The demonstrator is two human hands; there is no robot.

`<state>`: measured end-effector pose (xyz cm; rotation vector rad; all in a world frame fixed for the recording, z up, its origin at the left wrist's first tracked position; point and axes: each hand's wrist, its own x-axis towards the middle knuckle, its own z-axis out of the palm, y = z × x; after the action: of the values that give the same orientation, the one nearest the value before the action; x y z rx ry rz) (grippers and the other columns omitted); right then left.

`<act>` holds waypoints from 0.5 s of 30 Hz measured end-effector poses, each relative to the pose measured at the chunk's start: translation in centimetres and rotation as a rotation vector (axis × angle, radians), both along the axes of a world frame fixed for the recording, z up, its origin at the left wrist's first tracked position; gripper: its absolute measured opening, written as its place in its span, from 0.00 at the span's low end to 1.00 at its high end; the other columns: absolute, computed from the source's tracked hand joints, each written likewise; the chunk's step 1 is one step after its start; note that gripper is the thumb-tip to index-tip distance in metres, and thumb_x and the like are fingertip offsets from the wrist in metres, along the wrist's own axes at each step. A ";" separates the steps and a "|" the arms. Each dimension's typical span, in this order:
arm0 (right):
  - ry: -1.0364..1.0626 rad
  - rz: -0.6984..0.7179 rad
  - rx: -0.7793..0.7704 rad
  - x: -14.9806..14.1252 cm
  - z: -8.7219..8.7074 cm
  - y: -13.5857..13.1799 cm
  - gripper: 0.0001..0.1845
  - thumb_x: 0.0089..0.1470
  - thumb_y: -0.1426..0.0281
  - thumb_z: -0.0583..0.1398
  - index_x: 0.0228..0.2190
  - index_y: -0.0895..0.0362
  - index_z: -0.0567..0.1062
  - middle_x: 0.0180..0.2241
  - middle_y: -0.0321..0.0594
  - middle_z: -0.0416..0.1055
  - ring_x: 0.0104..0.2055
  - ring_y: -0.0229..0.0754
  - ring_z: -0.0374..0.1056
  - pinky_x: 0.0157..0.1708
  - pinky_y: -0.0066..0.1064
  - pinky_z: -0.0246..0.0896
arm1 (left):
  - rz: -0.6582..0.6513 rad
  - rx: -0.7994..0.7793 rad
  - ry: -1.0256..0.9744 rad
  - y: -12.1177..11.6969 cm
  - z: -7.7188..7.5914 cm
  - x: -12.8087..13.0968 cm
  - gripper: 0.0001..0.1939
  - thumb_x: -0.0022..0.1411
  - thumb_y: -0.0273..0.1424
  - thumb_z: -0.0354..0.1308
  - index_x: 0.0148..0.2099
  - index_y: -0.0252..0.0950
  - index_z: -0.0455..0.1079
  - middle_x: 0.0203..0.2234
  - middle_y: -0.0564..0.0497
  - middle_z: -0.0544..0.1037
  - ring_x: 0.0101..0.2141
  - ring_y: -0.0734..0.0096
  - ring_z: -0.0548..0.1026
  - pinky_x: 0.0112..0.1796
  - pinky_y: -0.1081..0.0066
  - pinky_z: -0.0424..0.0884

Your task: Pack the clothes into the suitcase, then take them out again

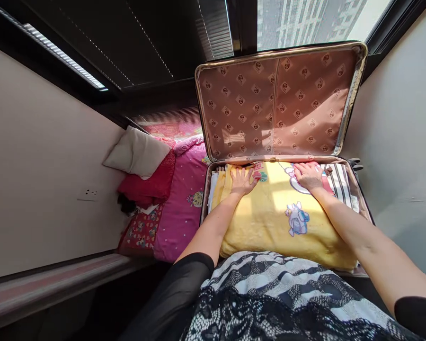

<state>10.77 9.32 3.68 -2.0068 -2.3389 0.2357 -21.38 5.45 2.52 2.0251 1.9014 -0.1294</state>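
Note:
An open suitcase [355, 187] lies in front of me, its brown patterned lid [277, 104] standing upright against the window. Inside it a folded yellow blanket with cartoon prints [277, 222] fills most of the space. My left hand [242, 180] lies flat on the blanket's far left part, fingers spread. My right hand [308, 174] presses flat on its far right part, fingers stretched out. Neither hand holds anything. Striped fabric [341, 182] shows at the right of the blanket and white folded fabric [213, 187] at its left edge.
To the left of the suitcase lies a pink bed cover [181, 203] with a cream pillow [138, 151], a red pillow [149, 187] and a red patterned cushion [142, 232]. Pale walls stand on both sides. A wall socket [88, 193] sits at left. My black-and-white patterned clothing [270, 293] fills the foreground.

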 end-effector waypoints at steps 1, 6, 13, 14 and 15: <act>-0.005 -0.002 -0.002 -0.1 0.2 0.0 0.34 0.75 0.60 0.43 0.62 0.58 0.80 0.64 0.56 0.76 0.65 0.63 0.63 0.64 0.58 0.50 | -0.004 -0.018 -0.005 0.3 0.2 -0.1 0.41 0.80 0.57 0.43 0.85 0.44 0.54 0.80 0.38 0.57 0.79 0.34 0.50 0.74 0.28 0.43; -0.013 -0.007 -0.052 -0.3 0.8 0.4 0.33 0.75 0.59 0.44 0.61 0.55 0.82 0.59 0.54 0.78 0.62 0.61 0.64 0.63 0.59 0.54 | 0.010 -0.136 -0.023 1.1 2.9 -0.3 0.41 0.80 0.58 0.37 0.85 0.46 0.50 0.83 0.42 0.51 0.81 0.39 0.44 0.75 0.30 0.39; -0.038 0.020 -0.027 0.1 1.6 -0.3 0.32 0.75 0.63 0.43 0.61 0.61 0.80 0.57 0.60 0.77 0.60 0.61 0.64 0.59 0.56 0.54 | -0.197 0.084 -0.027 -9.7 7.6 2.3 0.40 0.78 0.56 0.52 0.84 0.48 0.56 0.83 0.41 0.46 0.81 0.30 0.39 0.73 0.25 0.42; -0.042 0.021 -0.006 -0.1 2.0 -0.6 0.33 0.75 0.63 0.42 0.60 0.62 0.80 0.57 0.61 0.76 0.61 0.62 0.63 0.60 0.57 0.53 | -0.279 0.108 -0.055 -12.3 7.5 2.8 0.42 0.76 0.58 0.55 0.83 0.50 0.57 0.84 0.42 0.45 0.81 0.29 0.38 0.73 0.24 0.41; -0.044 0.022 0.014 -0.3 2.4 -0.9 0.34 0.75 0.64 0.41 0.59 0.63 0.80 0.57 0.63 0.75 0.61 0.63 0.63 0.60 0.57 0.53 | -0.351 0.104 -0.082 -14.7 7.3 3.2 0.43 0.74 0.59 0.58 0.83 0.52 0.58 0.84 0.43 0.45 0.81 0.28 0.37 0.73 0.23 0.40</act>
<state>10.47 8.44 6.03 -2.0009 -2.3831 0.1765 -18.16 -9.24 9.82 2.3801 1.5184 -0.0355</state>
